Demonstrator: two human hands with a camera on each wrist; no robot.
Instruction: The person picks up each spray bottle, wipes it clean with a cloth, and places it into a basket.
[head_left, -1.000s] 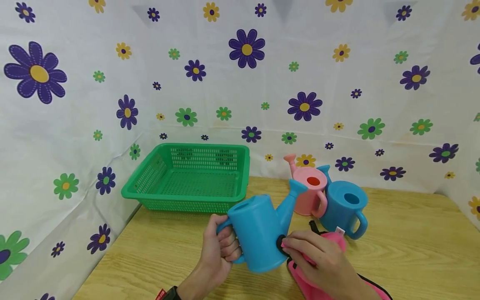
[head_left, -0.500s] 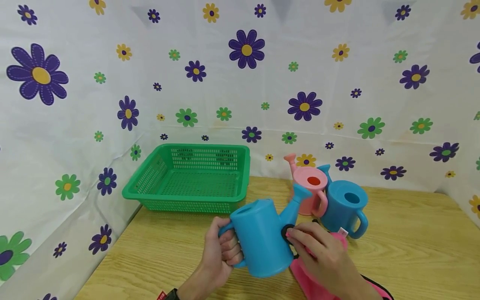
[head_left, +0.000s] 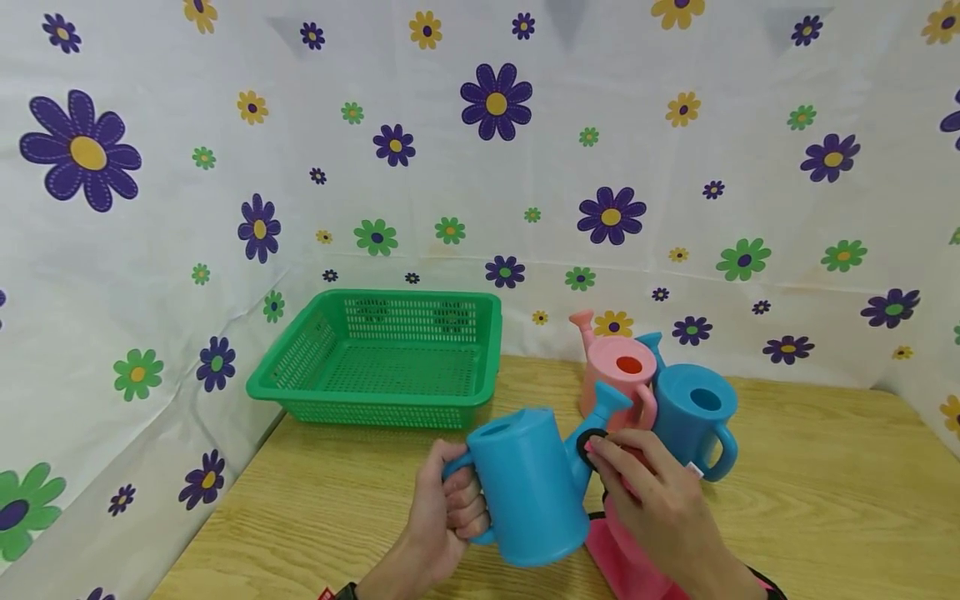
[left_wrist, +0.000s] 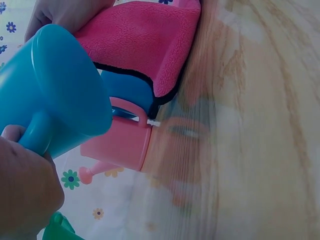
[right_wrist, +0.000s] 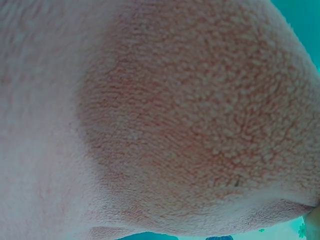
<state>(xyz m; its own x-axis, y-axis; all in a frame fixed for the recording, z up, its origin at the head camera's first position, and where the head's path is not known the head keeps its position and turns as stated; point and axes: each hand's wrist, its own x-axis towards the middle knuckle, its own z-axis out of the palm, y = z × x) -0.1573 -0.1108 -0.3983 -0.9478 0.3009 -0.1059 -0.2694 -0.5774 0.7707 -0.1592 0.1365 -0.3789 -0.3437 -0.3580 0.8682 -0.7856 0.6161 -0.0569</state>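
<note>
My left hand grips the handle of a blue watering can, which is tilted and held up over the table, its spout pointing to the upper right. A pink cloth with black edging is bunched in my right hand, whose fingertips press a fold of it against the spout. In the left wrist view the cloth hangs down beside the can. Fuzzy cloth fills most of the right wrist view and hides the fingers there.
A green basket stands at the back left of the wooden table. Behind my right hand stand a pink watering can and a second blue one, side by side. A flower-printed sheet closes off the back and left.
The watering can has shifted slightly right and down in the left hand. The right hand has slid the cloth up from the spout's base along the spout.
</note>
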